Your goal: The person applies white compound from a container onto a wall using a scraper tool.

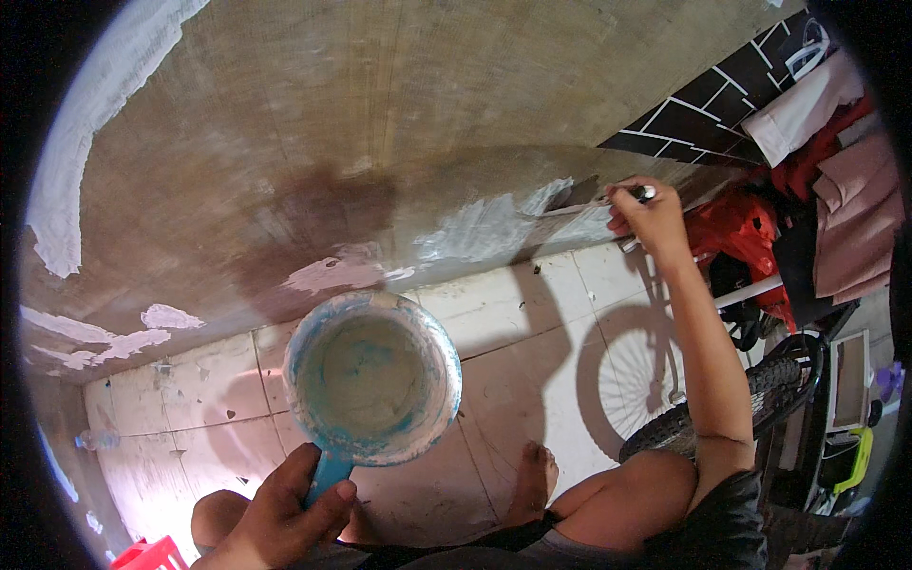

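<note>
My left hand [285, 513] is wrapped round the handle of a blue plastic dipper [446, 380], its rim smeared with white. Inside the dipper lies pale, wet-looking filler [370, 375]. At the foot of the brown wall [351, 104], my right hand [648, 217] grips what looks like a putty knife [648, 193]; the round end of its handle shows, while its blade is hard to make out. Beside it, a whitish patch of filler [480, 228] spreads over the lower wall.
White floor tiles [513, 380] with dark specks run below the wall. At right stand a bicycle wheel [665, 429], a red plastic bag [741, 233] and hanging cloths [860, 204]. A clear bottle [97, 440] lies at far left, a red plastic crate [150, 556] at lower left.
</note>
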Tool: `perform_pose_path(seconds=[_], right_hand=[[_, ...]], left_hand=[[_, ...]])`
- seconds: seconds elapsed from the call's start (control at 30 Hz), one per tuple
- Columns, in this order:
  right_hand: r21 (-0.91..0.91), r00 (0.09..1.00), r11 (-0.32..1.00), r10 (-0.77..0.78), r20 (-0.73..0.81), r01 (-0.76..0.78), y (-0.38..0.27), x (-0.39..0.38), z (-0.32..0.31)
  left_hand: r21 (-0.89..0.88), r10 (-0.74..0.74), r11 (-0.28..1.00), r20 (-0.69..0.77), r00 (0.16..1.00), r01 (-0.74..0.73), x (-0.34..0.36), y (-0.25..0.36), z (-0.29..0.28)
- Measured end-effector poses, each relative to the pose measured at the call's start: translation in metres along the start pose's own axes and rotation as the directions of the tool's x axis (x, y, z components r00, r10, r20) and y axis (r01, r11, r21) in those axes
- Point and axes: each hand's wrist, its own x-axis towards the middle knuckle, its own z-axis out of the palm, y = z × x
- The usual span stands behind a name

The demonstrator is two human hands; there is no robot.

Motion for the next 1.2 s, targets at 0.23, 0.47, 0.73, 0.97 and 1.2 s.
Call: perform_pose_path(seconds=[0.23, 0.47, 0.73, 0.97, 1.2], right_hand=[[-0.036, 0.979, 0.993, -0.115, -0.168, 0.110, -0.061, -0.009, -0.042], [-0.029, 0.992, 1.000, 0.009, 0.128, -0.006, -0.001, -0.002, -0.007], [0.109, 0.989, 0.986, -0.113, -0.096, 0.124, -0.044, -0.009, -0.020], [0.055, 0.998, 0.998, -0.045, 0.032, 0.043, -0.043, -0.019, -0.009], [0.065, 0.999, 0.998, 0.006, -0.040, -0.003, 0.001, -0.013, 0.028]], left_hand=[[-0.035, 0.034, 0.999, -0.001, 0.999, -0.034, 0.006, -0.009, -0.001], [-0.052, -0.057, 0.997, -0.021, 0.998, 0.056, 0.000, -0.004, 0.002], [-0.088, -0.021, 0.996, -0.018, 1.000, 0.019, 0.003, -0.007, 0.002], [-0.050, -0.083, 0.995, -0.050, 0.995, 0.081, -0.002, 0.003, 0.006], [-0.046, 0.002, 0.999, -0.007, 1.000, -0.002, -0.001, -0.005, 0.002]])
